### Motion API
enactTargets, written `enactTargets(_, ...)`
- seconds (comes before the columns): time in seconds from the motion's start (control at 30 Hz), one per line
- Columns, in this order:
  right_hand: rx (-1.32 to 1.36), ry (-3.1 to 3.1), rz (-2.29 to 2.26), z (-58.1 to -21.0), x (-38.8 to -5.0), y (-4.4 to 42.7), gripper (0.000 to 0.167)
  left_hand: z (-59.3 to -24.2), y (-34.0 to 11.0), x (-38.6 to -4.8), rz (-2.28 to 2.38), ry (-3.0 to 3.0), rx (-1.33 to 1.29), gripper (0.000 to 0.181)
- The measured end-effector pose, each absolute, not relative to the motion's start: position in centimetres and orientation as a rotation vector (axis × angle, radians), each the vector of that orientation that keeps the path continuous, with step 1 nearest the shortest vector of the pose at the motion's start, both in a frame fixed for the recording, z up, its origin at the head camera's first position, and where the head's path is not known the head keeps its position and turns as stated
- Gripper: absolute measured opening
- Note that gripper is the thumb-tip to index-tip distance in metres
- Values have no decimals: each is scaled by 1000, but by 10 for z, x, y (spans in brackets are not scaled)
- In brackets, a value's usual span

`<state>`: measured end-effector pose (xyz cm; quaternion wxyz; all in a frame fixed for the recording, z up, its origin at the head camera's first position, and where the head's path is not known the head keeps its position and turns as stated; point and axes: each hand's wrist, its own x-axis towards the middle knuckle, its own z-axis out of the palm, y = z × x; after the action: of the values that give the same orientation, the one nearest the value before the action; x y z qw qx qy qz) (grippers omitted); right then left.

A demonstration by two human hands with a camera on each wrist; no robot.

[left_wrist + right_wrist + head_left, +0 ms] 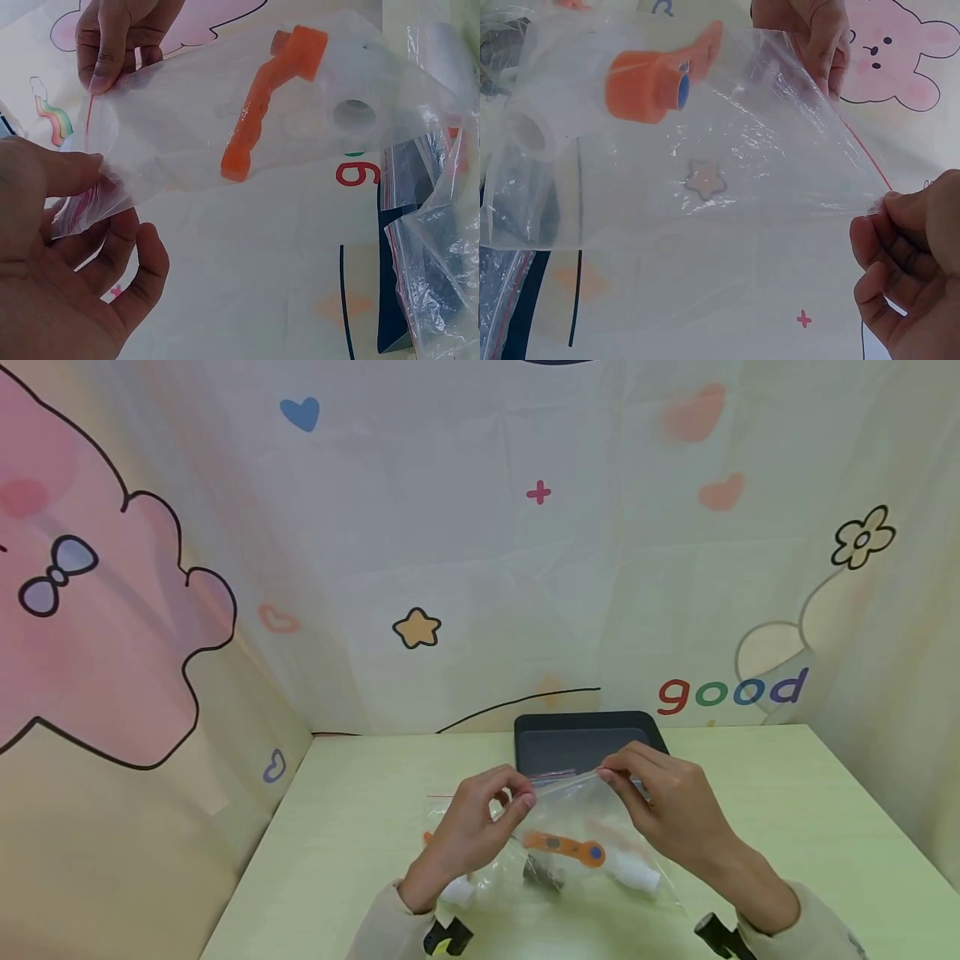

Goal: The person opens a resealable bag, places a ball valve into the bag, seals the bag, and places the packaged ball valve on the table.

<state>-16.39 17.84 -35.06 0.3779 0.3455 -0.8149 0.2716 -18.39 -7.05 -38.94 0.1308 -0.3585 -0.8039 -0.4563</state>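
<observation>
Both hands hold up a clear zip bag point(570, 810) by its top edge. At the upper left corner my left hand point(480, 822) pinches the seal between thumb and fingers. My right hand point(667, 802) pinches the opposite corner, its other fingers loosely bent. Inside hangs an orange item point(564, 845) with a long handle and a blue round part, its exact kind unclear. Beside it in the bag is a white hollow roll point(382, 109). The red seal line point(862, 154) runs between the hands in the right wrist view.
Behind the hands stands a dark tray point(585, 747), with more clear zip bags point(439, 277) by it. Near the held bag lie a grey-brown cylinder point(543, 873) and a white object point(457, 891), partly hidden by the left wrist. A printed curtain point(480, 527) backs the table.
</observation>
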Motion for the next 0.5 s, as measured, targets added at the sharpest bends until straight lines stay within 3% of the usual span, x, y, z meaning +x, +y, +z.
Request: enactTargets(0.5,868,-2066,714,-347,-163,182,11,-392,-78,-184,-1439,-2416,-1030,14)
